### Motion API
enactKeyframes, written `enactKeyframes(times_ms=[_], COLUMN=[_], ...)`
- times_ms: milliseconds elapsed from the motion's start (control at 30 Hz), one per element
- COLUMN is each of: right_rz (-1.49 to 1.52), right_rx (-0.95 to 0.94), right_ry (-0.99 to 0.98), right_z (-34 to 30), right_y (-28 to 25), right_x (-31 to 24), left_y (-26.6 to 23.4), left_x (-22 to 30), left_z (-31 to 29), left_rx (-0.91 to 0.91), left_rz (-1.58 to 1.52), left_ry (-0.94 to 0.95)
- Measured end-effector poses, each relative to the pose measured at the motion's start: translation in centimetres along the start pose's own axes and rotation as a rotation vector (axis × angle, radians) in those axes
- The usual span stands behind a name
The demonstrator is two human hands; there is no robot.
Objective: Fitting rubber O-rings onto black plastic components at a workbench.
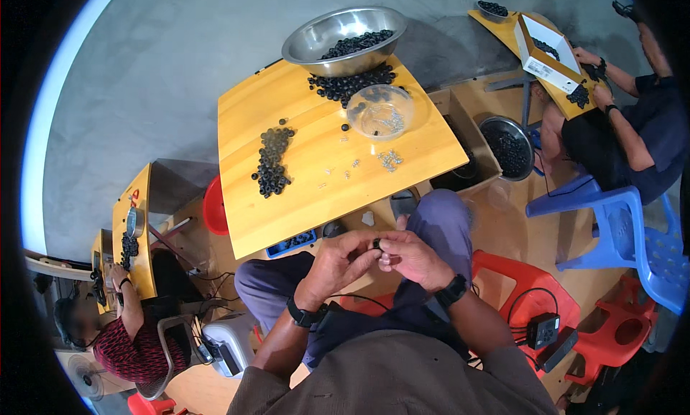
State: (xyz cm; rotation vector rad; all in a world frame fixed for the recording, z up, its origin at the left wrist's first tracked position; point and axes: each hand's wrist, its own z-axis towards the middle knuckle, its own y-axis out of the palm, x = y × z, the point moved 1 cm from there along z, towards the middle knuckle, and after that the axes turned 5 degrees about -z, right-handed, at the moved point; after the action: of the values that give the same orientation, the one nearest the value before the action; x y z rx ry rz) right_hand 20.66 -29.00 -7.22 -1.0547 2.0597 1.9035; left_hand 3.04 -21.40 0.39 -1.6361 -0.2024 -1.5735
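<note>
Above my lap, close to the table's near edge, my left hand (336, 265) and my right hand (420, 263) meet at the fingertips. Both are closed in a pinch around a small black round part (376, 244), mostly covered by the fingers. On the yellow wooden table (287, 221) ahead lies a cluster of similar black parts (273, 167) on the left. Tiny silver metal pieces (389, 160) are scattered right of the middle. A clear plastic tub (379, 113) holds more of them.
A steel basin (302, 52) of black parts stands at the table's far edge, above a loose heap (345, 88). Under the table sits a blue tray (291, 244). Co-workers sit left (136, 343) and right (647, 127). A red stool (525, 293) is at my right.
</note>
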Motion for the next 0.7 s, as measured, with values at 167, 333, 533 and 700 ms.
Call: enactKeyframes(times_ms=[167, 333, 533, 700], right_rz=[0.071, 0.062, 0.054, 0.053], right_rx=[-0.016, -0.07, -0.094, -0.082], right_ry=[-0.162, -0.214, -0.267, -0.223], right_z=[-1.3, -1.6, -1.6, -1.8], right_y=[-1.5, -2.4, -2.7, -2.7], right_x=[-3.9, -4.4, -4.4, -4.3], left_y=[-4.2, -6.0, -6.2, -5.1], left_x=[-5.2, -7.6, -9.7, -9.1], left_z=[1.9, 5.3, 6.3, 5.8], left_rx=[0.445, 0.379, 0.419, 0.457], left_rz=[0.25, 0.618, 0.725, 0.588], left_ry=[-0.201, -0.02, -0.045, 0.035])
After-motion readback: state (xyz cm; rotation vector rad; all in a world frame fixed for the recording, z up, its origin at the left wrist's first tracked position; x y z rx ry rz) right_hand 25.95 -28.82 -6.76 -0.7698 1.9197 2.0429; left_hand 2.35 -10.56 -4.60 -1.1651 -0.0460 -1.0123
